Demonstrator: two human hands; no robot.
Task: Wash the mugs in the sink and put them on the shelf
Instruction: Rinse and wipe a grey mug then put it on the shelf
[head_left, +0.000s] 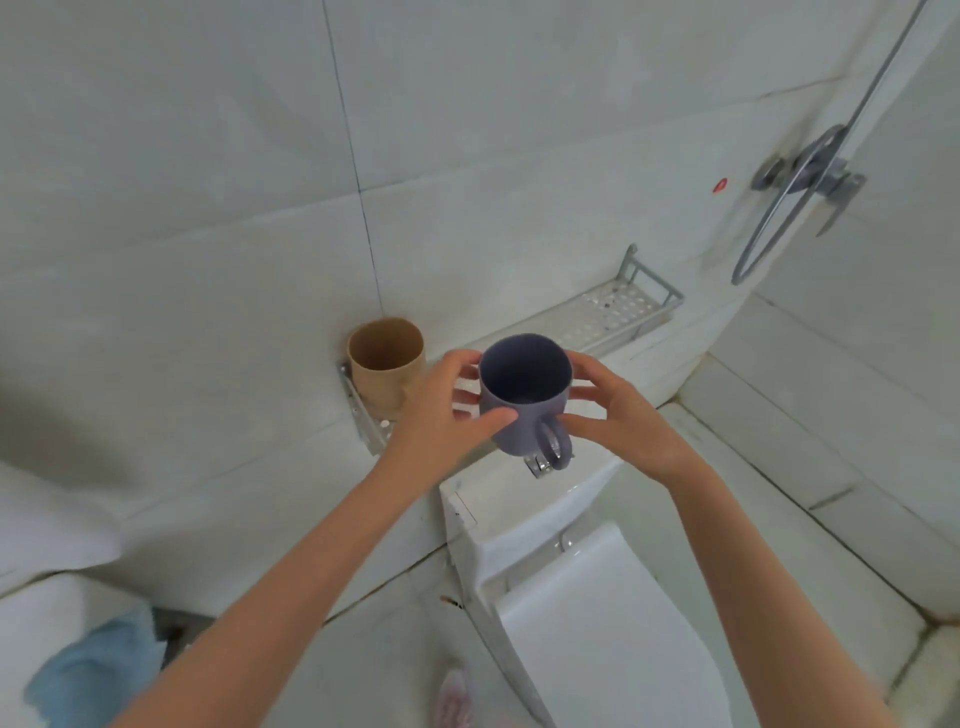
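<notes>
A purple mug (522, 387) stands upright over the metal wall shelf (608, 312), its handle turned toward me. My left hand (447, 410) grips its left side, thumb across the front and fingers behind. My right hand (618, 415) is at its right side with spread fingers; the thumb lies near the handle, and contact is hard to tell. A tan mug (385, 364) stands upright at the shelf's left end, just left of my left hand. I cannot tell whether the purple mug's base rests on the shelf.
The perforated shelf runs right along the white tiled wall. Below it is a white toilet tank (519, 514) and closed lid (608, 639). A shower valve and hose (810, 176) hang at upper right. A blue cloth (98, 670) lies at lower left.
</notes>
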